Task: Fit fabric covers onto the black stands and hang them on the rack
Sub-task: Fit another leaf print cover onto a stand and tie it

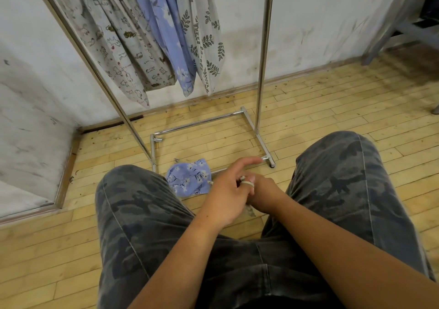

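Posture: the person sits facing the rack [262, 71] with knees apart in camouflage trousers [133, 213]. Both hands work in the gap between the knees, probably to stay close to the loose cover.
Left hand [224, 196]: its back faces the camera and the index finger points straight out toward the rack's foot. The other fingers fold down over the right hand.
Right hand [264, 193]: mostly hidden behind the left, with only the knuckles and wrist showing.
Pale strip [247, 183]: a small thing sits where the two hands meet. It may be a loop or tie, but it is too small to name.
Grip: I cannot tell for either hand whether it is clamped on the strip or apart, because the overlap hides the fingertips.
Floor cover [187, 178]: blue floral fabric lies crumpled on the wooden floor [332, 99] beside the left knee, touching the rack's front base rail. It has no clear long axis while bunched, and it looks like the next piece to be fitted.
Black stand: none in view.
Hung covers: cat print [114, 47], blue floral [164, 35] and leaf print [204, 42] hang close together at the left of the rack. Their long axes run down the drop and their narrow tips point at the floor.
Progress (judged): three covers are hung and at least one is left.
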Motion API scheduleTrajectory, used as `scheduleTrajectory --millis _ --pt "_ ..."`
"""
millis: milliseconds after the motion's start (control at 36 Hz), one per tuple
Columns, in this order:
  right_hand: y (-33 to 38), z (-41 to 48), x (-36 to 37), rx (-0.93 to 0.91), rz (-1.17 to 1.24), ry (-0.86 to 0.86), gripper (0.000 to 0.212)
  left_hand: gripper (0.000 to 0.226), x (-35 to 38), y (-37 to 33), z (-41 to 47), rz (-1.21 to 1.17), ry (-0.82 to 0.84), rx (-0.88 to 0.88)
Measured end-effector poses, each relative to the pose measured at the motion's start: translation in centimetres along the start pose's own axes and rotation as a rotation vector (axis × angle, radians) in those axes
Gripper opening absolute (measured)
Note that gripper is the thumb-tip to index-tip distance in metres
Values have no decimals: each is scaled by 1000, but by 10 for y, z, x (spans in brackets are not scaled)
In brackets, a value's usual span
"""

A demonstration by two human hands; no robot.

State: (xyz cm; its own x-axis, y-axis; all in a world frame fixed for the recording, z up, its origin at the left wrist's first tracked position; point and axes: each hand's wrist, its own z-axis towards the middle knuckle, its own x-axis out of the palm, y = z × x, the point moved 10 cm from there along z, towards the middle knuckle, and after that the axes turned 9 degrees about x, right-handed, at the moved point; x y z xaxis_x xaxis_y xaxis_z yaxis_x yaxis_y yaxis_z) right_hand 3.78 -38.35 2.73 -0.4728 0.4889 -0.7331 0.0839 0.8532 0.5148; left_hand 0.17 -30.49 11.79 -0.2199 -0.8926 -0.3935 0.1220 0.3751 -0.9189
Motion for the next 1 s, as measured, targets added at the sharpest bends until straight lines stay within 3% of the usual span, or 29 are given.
scheduleTrajectory --millis 139,333,611,1000 --pt "2 -7 -12 -48 49 -65 35 41 6 -4 -1 67 55 32" --pt "13 -19 -38 -170 431 -193 31 39 -18 -2 10 34 -36 26" --pt "23 -24 -53 -130 643 -58 21 39 -53 -8 26 4 -61 12" --pt "75 -23 -110 -164 919 -11 30 43 -106 -48 48 -19 -205 26"
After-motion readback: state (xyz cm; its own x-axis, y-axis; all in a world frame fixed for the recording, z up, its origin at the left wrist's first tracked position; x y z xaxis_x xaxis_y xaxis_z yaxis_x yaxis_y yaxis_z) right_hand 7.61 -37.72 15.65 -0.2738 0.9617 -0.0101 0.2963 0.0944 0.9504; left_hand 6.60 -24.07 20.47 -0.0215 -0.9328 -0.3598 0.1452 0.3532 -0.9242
